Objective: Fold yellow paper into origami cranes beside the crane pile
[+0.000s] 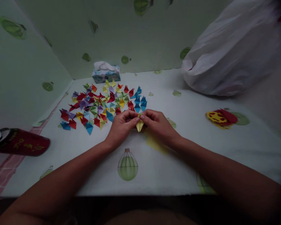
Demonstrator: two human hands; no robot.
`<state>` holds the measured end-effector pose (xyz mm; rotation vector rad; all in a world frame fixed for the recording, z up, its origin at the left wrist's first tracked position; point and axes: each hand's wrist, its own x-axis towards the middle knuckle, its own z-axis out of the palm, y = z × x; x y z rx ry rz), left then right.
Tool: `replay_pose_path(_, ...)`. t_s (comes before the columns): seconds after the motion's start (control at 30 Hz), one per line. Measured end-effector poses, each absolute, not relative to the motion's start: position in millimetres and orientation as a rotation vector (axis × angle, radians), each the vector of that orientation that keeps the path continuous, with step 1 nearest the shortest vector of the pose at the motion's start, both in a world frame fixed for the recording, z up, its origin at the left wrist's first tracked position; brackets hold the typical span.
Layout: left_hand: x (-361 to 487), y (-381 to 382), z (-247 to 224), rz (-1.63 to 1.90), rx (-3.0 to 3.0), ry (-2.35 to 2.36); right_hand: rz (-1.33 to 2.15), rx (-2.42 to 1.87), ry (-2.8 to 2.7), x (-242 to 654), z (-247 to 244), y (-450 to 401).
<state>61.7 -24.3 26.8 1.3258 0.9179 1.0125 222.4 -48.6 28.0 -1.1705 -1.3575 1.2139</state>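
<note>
Between my two hands, a small folded piece of yellow origami paper (140, 125) points down toward me, just above the tabletop. My left hand (123, 123) pinches its upper left side between thumb and index finger. On the opposite side my right hand (155, 123) grips it the same way, the two thumb tips nearly touching. Many small origami cranes (111, 97) in red, blue, yellow, purple and green lie spread beyond and left of my hands. The far part of the yellow paper is covered by my fingers.
A tissue box (106, 76) stands by the back wall. At the left edge lies a dark red drink can (25, 142). A large white plastic bag (224, 53) fills the back right. Red and yellow cut-out pieces (221, 118) rest on the patterned table (154, 178) at right.
</note>
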Motion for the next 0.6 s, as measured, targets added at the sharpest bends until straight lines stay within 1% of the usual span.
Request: replay_pose_path(0.6, 61.9, -24.1, 31.1, 0.961, 1.31, 0.93, 1.231, -1.184, -1.363, 221.8, 24.7, -50.0)
